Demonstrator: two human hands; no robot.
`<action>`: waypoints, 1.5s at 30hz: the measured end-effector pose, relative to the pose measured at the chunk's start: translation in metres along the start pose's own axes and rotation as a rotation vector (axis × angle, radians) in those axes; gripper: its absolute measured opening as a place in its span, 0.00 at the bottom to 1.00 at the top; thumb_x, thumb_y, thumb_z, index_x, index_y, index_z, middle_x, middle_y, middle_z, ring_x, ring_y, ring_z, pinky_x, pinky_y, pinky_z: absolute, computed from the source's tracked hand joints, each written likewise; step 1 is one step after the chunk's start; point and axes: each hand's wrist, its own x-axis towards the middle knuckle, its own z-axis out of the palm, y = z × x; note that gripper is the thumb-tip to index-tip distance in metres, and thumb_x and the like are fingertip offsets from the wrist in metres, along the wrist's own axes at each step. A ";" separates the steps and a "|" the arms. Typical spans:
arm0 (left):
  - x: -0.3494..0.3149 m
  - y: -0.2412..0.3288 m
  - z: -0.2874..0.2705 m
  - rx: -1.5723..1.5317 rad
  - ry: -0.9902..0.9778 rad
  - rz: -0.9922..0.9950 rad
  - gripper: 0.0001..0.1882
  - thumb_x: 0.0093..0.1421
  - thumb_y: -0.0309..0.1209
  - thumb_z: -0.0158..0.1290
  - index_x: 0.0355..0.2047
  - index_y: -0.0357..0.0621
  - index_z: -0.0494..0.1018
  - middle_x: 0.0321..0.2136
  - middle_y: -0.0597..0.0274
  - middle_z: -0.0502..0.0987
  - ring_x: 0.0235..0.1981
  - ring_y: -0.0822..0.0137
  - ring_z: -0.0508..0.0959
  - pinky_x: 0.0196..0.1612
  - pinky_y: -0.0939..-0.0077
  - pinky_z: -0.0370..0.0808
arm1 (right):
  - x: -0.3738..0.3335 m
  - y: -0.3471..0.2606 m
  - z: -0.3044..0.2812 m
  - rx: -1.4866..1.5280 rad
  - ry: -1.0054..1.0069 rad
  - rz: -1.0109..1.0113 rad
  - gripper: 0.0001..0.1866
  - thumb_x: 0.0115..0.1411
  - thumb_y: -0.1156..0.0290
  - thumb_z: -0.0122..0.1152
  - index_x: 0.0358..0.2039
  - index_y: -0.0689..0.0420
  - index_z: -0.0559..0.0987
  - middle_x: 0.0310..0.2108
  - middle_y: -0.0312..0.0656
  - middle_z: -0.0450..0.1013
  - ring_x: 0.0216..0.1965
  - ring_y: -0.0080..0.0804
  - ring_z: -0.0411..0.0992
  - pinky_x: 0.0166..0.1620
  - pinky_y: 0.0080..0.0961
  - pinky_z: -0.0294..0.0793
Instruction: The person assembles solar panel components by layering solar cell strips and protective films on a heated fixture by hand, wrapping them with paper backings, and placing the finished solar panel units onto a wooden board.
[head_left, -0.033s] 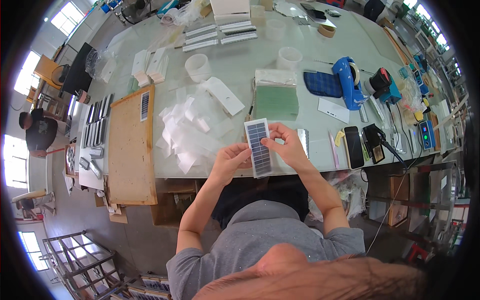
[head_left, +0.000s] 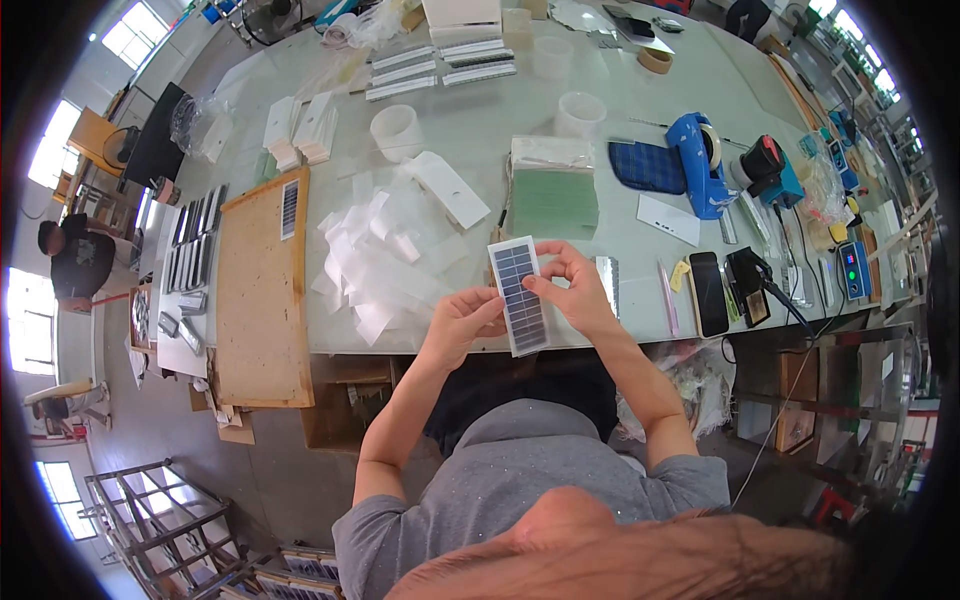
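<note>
A small solar panel [head_left: 521, 300], dark blue cells in a pale border, is held upright over the table's near edge. My left hand [head_left: 470, 318] pinches its left edge, thumb in front. On the other side, my right hand [head_left: 568, 285] grips the upper right edge with the thumb on the face and the fingers partly hidden. Just beyond lies a stack of green sheets [head_left: 553, 205] with clear film at its far end. Left of my hands is a loose heap of white translucent strips [head_left: 370, 260], with a white rectangular block [head_left: 450, 190] beside it.
A wooden board [head_left: 262, 320] at left bears another small panel [head_left: 289, 210]. To the right are a blue tape dispenser [head_left: 697, 165], a blue checked cloth [head_left: 645, 168], a phone [head_left: 708, 295] and cables. Clear round cups [head_left: 397, 134] stand farther back. Another person [head_left: 90, 262] is at far left.
</note>
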 end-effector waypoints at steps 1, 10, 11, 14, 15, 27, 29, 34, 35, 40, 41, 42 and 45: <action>-0.001 -0.006 -0.002 0.010 0.025 -0.043 0.09 0.65 0.30 0.54 0.42 0.37 0.77 0.35 0.63 0.81 0.35 0.73 0.80 0.42 0.73 0.80 | -0.004 0.002 0.002 0.026 0.074 0.035 0.13 0.56 0.73 0.68 0.38 0.62 0.75 0.26 0.34 0.77 0.29 0.15 0.70 0.35 0.17 0.68; 0.001 -0.021 -0.003 0.034 0.118 0.002 0.08 0.64 0.31 0.57 0.38 0.38 0.78 0.32 0.64 0.82 0.32 0.75 0.81 0.41 0.79 0.79 | -0.017 0.036 0.004 0.242 0.134 0.042 0.10 0.60 0.73 0.65 0.38 0.59 0.72 0.27 0.34 0.77 0.30 0.13 0.70 0.36 0.13 0.67; 0.000 -0.022 -0.002 0.032 0.117 0.002 0.08 0.64 0.31 0.57 0.38 0.38 0.78 0.32 0.64 0.82 0.32 0.75 0.81 0.41 0.79 0.79 | -0.019 0.035 0.005 0.240 0.134 0.042 0.10 0.60 0.73 0.65 0.38 0.59 0.72 0.27 0.34 0.77 0.30 0.13 0.70 0.36 0.13 0.67; -0.001 -0.023 -0.001 0.029 0.144 -0.002 0.08 0.63 0.31 0.57 0.37 0.37 0.79 0.32 0.63 0.82 0.32 0.74 0.81 0.41 0.79 0.79 | -0.023 0.029 0.005 0.242 0.174 0.041 0.08 0.61 0.72 0.63 0.38 0.60 0.74 0.30 0.36 0.79 0.30 0.13 0.71 0.37 0.13 0.67; -0.002 -0.022 0.000 0.030 0.151 0.007 0.08 0.63 0.30 0.57 0.37 0.37 0.79 0.32 0.62 0.82 0.32 0.74 0.81 0.41 0.79 0.79 | -0.024 0.028 0.004 0.241 0.162 0.072 0.08 0.62 0.72 0.62 0.40 0.61 0.75 0.30 0.36 0.79 0.31 0.14 0.71 0.37 0.13 0.68; -0.008 -0.024 0.009 0.067 0.208 0.112 0.08 0.63 0.28 0.57 0.37 0.34 0.80 0.31 0.62 0.82 0.31 0.76 0.80 0.37 0.83 0.78 | -0.031 0.033 0.005 0.027 0.160 0.005 0.08 0.62 0.72 0.62 0.38 0.64 0.81 0.31 0.35 0.79 0.33 0.15 0.73 0.37 0.14 0.70; -0.009 -0.025 0.010 0.068 0.209 0.128 0.09 0.63 0.29 0.58 0.38 0.33 0.80 0.31 0.61 0.82 0.31 0.75 0.80 0.38 0.82 0.78 | -0.032 0.033 0.005 -0.026 0.158 -0.041 0.09 0.62 0.71 0.62 0.38 0.64 0.81 0.30 0.35 0.79 0.33 0.15 0.73 0.37 0.14 0.70; -0.023 -0.005 0.023 0.981 0.280 0.834 0.07 0.54 0.22 0.61 0.34 0.34 0.80 0.28 0.57 0.82 0.30 0.63 0.83 0.37 0.76 0.79 | -0.032 0.024 -0.010 -0.315 0.020 -0.438 0.08 0.55 0.77 0.63 0.36 0.57 0.81 0.35 0.36 0.79 0.38 0.33 0.74 0.46 0.27 0.69; -0.026 -0.001 0.018 1.076 0.180 1.098 0.10 0.49 0.19 0.61 0.34 0.36 0.80 0.30 0.56 0.81 0.33 0.58 0.83 0.38 0.72 0.80 | -0.032 0.010 -0.012 -0.415 -0.019 -0.643 0.12 0.49 0.78 0.64 0.36 0.51 0.82 0.38 0.33 0.79 0.41 0.38 0.73 0.46 0.31 0.65; -0.044 0.048 0.019 1.332 -0.109 1.490 0.10 0.50 0.21 0.59 0.34 0.38 0.80 0.38 0.58 0.81 0.40 0.62 0.82 0.40 0.69 0.81 | -0.044 -0.021 -0.017 -0.752 0.034 -1.078 0.13 0.47 0.72 0.68 0.35 0.44 0.82 0.40 0.26 0.80 0.41 0.30 0.73 0.41 0.29 0.62; -0.044 0.050 0.019 1.331 -0.161 1.508 0.09 0.50 0.22 0.59 0.34 0.38 0.79 0.38 0.58 0.81 0.40 0.62 0.82 0.40 0.69 0.81 | -0.045 -0.024 -0.017 -0.777 0.031 -1.127 0.13 0.47 0.72 0.69 0.35 0.44 0.82 0.41 0.26 0.80 0.41 0.30 0.73 0.41 0.29 0.62; -0.043 0.049 0.020 1.331 -0.162 1.509 0.09 0.50 0.22 0.59 0.34 0.38 0.79 0.38 0.58 0.81 0.40 0.62 0.82 0.40 0.69 0.81 | -0.044 -0.027 -0.016 -0.763 0.030 -1.147 0.13 0.47 0.73 0.69 0.35 0.45 0.82 0.41 0.27 0.80 0.40 0.29 0.74 0.41 0.28 0.62; -0.037 0.036 0.022 1.078 -0.089 1.276 0.09 0.52 0.20 0.59 0.34 0.39 0.79 0.35 0.58 0.81 0.39 0.60 0.82 0.39 0.72 0.80 | -0.046 -0.033 -0.009 -0.652 0.004 -1.002 0.13 0.47 0.76 0.67 0.34 0.47 0.81 0.39 0.28 0.80 0.39 0.30 0.75 0.41 0.27 0.63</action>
